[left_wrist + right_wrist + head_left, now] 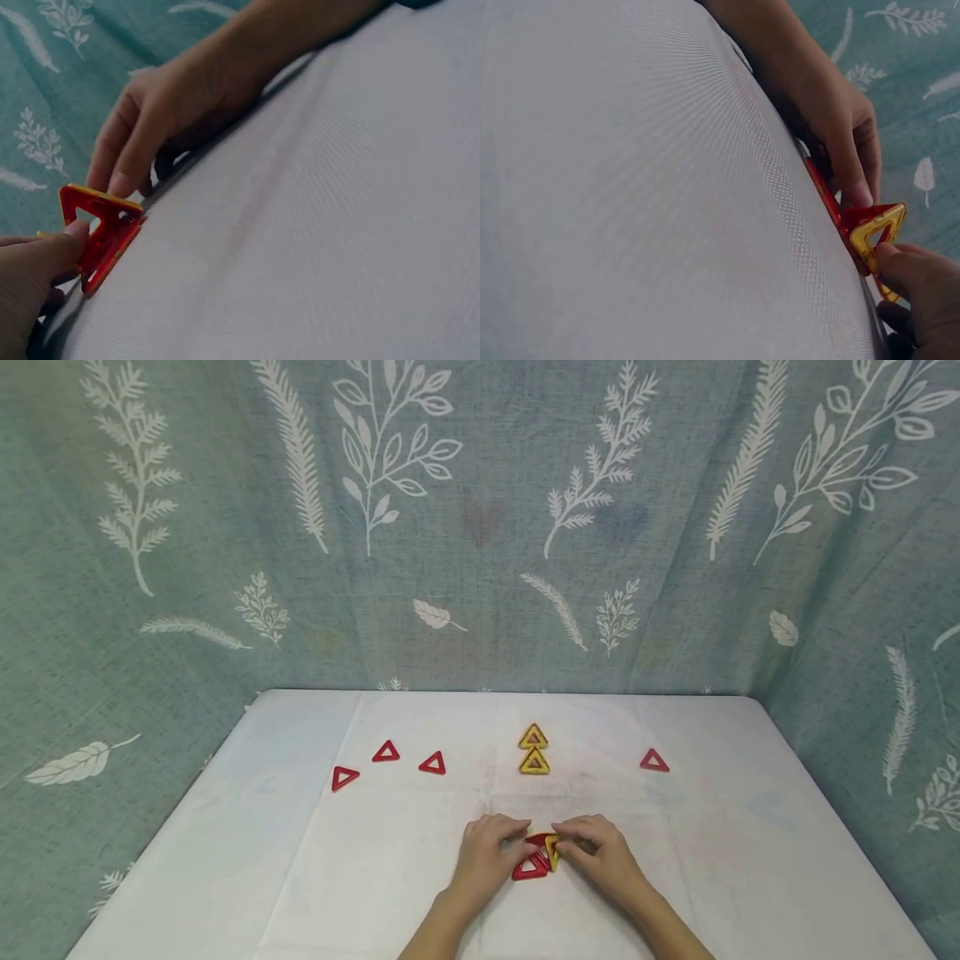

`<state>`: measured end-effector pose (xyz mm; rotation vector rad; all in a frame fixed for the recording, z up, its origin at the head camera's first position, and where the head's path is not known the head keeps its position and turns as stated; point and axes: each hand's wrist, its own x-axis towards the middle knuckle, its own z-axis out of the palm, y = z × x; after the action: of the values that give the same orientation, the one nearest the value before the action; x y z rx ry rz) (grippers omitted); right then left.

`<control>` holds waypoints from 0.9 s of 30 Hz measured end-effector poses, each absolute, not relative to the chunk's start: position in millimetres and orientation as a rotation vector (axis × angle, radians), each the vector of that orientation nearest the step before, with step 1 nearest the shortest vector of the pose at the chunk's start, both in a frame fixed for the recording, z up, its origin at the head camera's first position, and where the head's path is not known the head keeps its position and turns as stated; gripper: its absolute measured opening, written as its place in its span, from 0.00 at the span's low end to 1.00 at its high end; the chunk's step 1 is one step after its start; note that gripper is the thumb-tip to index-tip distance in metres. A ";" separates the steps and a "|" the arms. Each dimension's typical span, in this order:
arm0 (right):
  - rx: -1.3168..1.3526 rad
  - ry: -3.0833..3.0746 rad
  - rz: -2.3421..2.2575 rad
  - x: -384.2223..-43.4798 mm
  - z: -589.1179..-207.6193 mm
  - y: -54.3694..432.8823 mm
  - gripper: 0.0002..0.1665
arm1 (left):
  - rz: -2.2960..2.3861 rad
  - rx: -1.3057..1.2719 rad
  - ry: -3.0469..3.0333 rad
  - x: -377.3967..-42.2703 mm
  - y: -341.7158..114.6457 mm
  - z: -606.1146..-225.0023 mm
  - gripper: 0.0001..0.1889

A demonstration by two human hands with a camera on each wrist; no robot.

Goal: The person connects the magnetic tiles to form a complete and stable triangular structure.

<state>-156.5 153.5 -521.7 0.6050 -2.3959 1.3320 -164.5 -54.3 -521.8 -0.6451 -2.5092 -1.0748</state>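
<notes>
- Red plastic comes first: a flat red triangle (529, 877) lies on the white counter (375, 877) between my hands, with a raised red triangle (862, 214) standing up from it, just beyond.
- With my right hand (603, 857), I pinch a yellow triangle (861, 234) between thumb and curled fingers, and it stands on edge against the red ones.
- With my left hand (489, 858), I hold the raised red triangle, fingers curved and thumb pressed on its frame, the gap closed down to the piece itself.
- I judge the step in hand to be joining the yellow triangle's edge to the red pieces, side walls over a base.
- The next move seems to call for lining up those edges while my left fingers brace the red, then a light release so that nothing topples.
- Counting the red, I find three loose triangles at far left (336, 778) (386, 759) (433, 770) and one at far right (655, 767); with two between my hands, at least six.
- Counting the yellow, I find two in a far centre column (533, 745) (534, 771), one just behind the other, plus the one I pinch: at least three. My fingers may hide another.
</notes>
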 end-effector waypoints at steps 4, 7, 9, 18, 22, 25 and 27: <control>0.636 -2.388 1.298 -157.1 -524.5 154.2 0.15 | -1.044 -0.686 -2.671 -161.8 -62.6 -515.4 0.27; 0.620 -2.412 1.315 -156.6 -525.1 154.1 0.14 | -0.978 -0.728 -2.798 -160.2 -68.4 -509.0 0.34; 0.585 -2.446 1.339 -156.0 -524.9 153.9 0.13 | -0.937 -0.728 -2.871 -160.0 -71.5 -505.5 0.34; 0.608 -2.434 1.329 -155.0 -525.4 155.7 0.12 | -0.798 -0.701 -2.935 -161.6 -75.8 -496.7 0.20; 0.652 -2.409 1.315 -155.6 -527.2 157.7 0.13 | -0.754 -0.695 -2.941 -161.0 -73.6 -491.4 0.17; 0.645 -2.417 1.315 -155.1 -526.5 158.5 0.14 | -0.714 -0.680 -2.966 -159.8 -72.1 -486.9 0.15; 0.625 -2.429 1.314 -153.9 -525.0 158.3 0.14 | -0.718 -0.668 -2.969 -159.7 -71.7 -485.5 0.14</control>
<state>-153.9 158.3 -525.0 0.6250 -2.4293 1.3144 -159.7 -71.7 -485.5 -0.6678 -2.9689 -0.7180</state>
